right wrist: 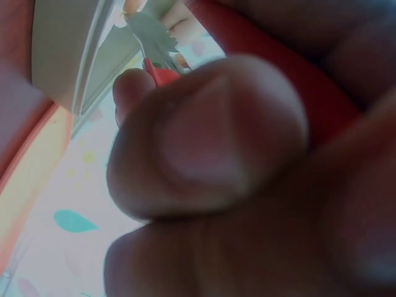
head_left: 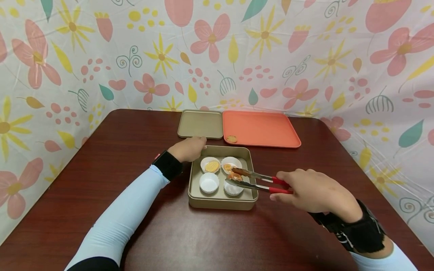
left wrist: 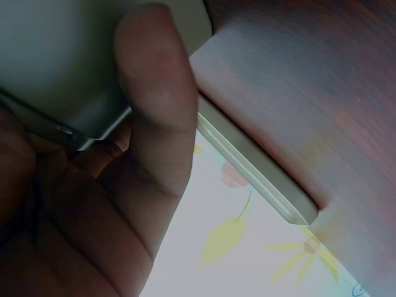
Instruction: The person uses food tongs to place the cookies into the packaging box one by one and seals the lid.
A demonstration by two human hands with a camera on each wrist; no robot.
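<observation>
A beige square tin (head_left: 222,204) holds several white paper cups. In the far left cup (head_left: 205,162) lies a pale yellow cookie (head_left: 213,166); the far right cup (head_left: 236,162) has a golden cookie (head_left: 227,166). The near left cup (head_left: 208,183) is bare inside. My left hand (head_left: 188,149) holds the tin's far left corner, thumb on one side of the wall in the left wrist view. My right hand (head_left: 313,190) grips the red handles of metal tongs (head_left: 251,185). Between the tong tips is a brown cookie (head_left: 235,176), over the near right cup (head_left: 233,189).
Behind the tin lies a beige shallow tray or lid (head_left: 200,124). Beside it is an orange tray (head_left: 261,130) with one cookie (head_left: 232,139) at its near left corner. A flower-patterned cloth (head_left: 217,67) hangs behind the brown table (head_left: 142,241).
</observation>
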